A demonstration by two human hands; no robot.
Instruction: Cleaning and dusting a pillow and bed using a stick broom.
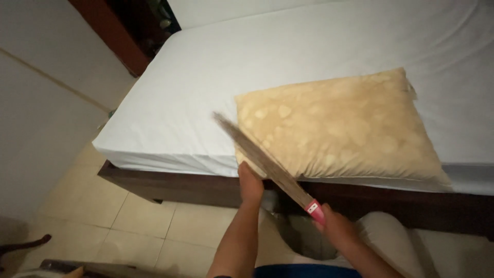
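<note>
Her right hand [337, 226] is clenched around the pink grip of a stick broom [265, 160], whose bristles slant up past the left hand [250, 184]. That hand, fingers extended, touches the near corner of a stained tan pillow [337, 126], lying just above both hands on the white mattress [206, 77].

Right hand [337, 226] gripping broom [267, 162], left hand [250, 184] touching it; stained pillow [339, 128] on bed [206, 77]

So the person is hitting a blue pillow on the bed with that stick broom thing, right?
Not quite. The pillow is tan with pale blotches, not blue, as the head view shows. The rest holds: it lies on the white bed, and the right hand grips the stick broom by its pink handle end, with the left hand touching the bristles.
</note>
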